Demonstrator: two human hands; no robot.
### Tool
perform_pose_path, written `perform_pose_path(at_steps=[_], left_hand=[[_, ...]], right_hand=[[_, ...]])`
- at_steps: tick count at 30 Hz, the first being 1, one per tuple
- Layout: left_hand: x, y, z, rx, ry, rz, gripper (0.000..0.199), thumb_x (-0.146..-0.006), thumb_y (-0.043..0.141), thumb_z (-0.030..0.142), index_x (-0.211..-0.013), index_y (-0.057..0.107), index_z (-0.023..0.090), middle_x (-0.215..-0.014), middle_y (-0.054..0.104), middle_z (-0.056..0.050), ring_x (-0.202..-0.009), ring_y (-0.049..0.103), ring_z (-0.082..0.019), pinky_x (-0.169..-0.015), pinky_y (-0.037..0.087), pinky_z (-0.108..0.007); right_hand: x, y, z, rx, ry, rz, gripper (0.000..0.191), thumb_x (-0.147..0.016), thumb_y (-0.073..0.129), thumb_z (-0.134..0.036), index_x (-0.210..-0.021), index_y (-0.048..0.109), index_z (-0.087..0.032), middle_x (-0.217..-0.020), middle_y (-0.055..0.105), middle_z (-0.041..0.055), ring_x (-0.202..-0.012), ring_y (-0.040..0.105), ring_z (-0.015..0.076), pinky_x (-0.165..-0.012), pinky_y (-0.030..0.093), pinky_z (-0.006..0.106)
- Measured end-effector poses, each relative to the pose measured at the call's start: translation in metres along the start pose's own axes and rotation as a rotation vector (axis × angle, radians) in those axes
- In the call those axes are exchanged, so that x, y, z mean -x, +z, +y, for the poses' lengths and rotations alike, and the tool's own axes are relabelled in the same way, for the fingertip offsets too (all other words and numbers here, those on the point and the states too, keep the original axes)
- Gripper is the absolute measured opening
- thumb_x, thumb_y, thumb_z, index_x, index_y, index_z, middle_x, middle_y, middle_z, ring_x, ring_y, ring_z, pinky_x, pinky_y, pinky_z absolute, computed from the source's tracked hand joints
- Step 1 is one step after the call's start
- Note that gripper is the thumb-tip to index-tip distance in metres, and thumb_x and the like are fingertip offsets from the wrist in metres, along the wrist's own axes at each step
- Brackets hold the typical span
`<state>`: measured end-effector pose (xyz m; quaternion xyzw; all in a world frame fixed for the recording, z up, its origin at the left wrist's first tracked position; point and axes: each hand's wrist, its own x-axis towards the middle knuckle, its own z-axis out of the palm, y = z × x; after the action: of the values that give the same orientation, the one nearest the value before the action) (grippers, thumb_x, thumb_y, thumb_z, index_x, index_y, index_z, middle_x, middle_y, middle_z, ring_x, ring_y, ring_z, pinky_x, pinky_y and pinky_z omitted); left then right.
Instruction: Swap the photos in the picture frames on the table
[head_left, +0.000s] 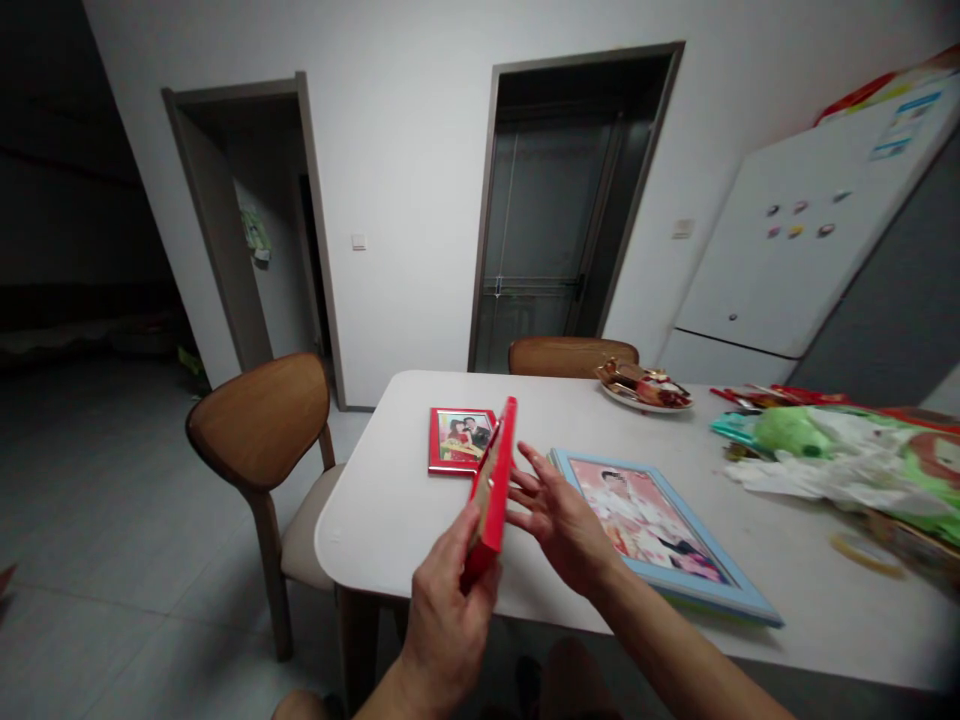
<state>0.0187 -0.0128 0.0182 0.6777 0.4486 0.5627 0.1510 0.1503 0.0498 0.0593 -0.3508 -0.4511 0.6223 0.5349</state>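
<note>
A red picture frame (pixel 496 490) is held upright and nearly edge-on above the table, its brown back partly showing on the left. My left hand (pixel 450 595) is closed round its lower end. To the right of it, my right hand (pixel 562 515) has its fingers spread, the tips close to the frame's far side; whether they touch it I cannot tell. Behind the held frame, another red frame (pixel 452 465) with a photo of two people lies flat on the white table (pixel 375 500). A larger light-blue frame (pixel 720 590) with a photo lies to the right of my right hand.
A plate (pixel 664 404) of items stands at the table's back edge. On the right lie white crumpled plastic (pixel 832 465), a green plush item (pixel 791 432) and a tape roll (pixel 868 556). Wooden chairs stand at the left (pixel 262 420) and behind (pixel 574 355) the table.
</note>
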Motion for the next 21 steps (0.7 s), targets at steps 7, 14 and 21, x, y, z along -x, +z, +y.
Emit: perform_pose_path(at_steps=[7,14,21], left_hand=[[0.033,0.015,0.001,-0.381,0.407,-0.454,0.045,-0.071,0.047,0.013,-0.115,0.044,0.011,-0.119,0.050,-0.015,-0.111,0.044,-0.025,-0.088,0.043,-0.036],[0.032,0.003,-0.011,-0.391,-0.121,-0.647,0.059,-0.061,0.064,0.027,-0.117,0.046,0.017,-0.126,0.042,-0.014,-0.115,0.038,-0.030,-0.097,0.031,-0.045],[0.031,-0.018,-0.026,-0.520,-0.213,-0.659,0.058,-0.055,0.071,0.034,-0.106,0.052,0.015,-0.127,0.039,-0.016,-0.119,0.033,-0.030,-0.100,0.022,-0.047]], right_hand=[[0.015,-0.034,0.025,0.034,0.167,0.080,0.079,-0.062,0.061,-0.023,-0.130,0.020,-0.018,-0.090,0.066,0.0055,-0.079,0.062,0.0183,-0.073,0.049,0.030],[0.002,-0.062,0.057,0.773,0.038,0.091,0.063,-0.061,0.047,-0.015,-0.123,0.036,-0.010,-0.102,0.061,0.0114,-0.084,0.060,0.0204,-0.078,0.045,0.035],[0.001,-0.060,0.059,1.381,-0.189,0.025,0.041,-0.062,0.044,-0.012,-0.101,0.057,-0.009,-0.098,0.058,0.0130,-0.091,0.053,0.0205,-0.085,0.038,0.031]])
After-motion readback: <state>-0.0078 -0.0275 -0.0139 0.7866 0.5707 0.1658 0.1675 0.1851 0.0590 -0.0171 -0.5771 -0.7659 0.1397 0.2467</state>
